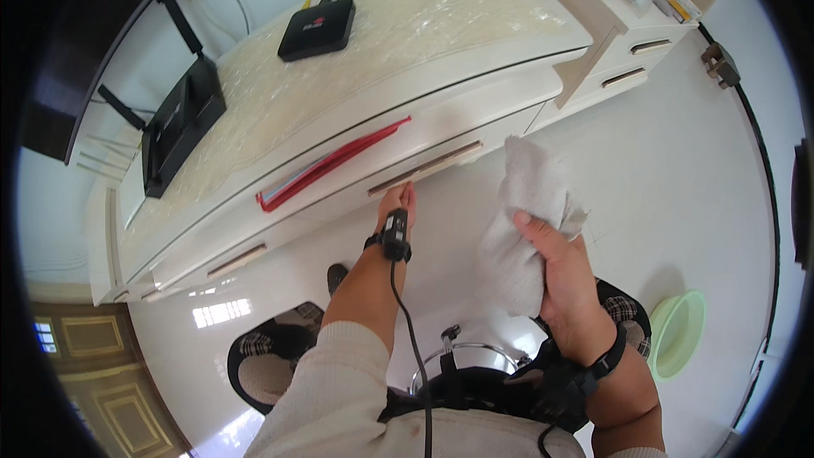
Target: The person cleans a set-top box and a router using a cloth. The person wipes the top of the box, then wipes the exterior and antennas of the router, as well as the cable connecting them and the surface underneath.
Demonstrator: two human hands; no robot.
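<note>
My left hand (397, 201) reaches forward to the long drawer handle (426, 168) on the front of a low white cabinet (445, 116). Its fingers are bent up against the handle's lower edge, and the fingertips are partly hidden. A bunched greyish-white cloth (518, 254) hangs from my right hand (563, 273), with the thumb pressed on top and the other fingers hidden behind. The cloth is held above the floor, to the right of the handle. On the cabinet's ledge above the handle lies a flat red item (337, 164) with a light blue edge.
A black router (184, 124) and a black set-top box (317, 30) with cables stand on the covered cabinet top. A side drawer unit (636, 38) carries loose items. A pale green basin (677, 334) rests on the floor at right. A cable trails from my left wrist device (395, 235).
</note>
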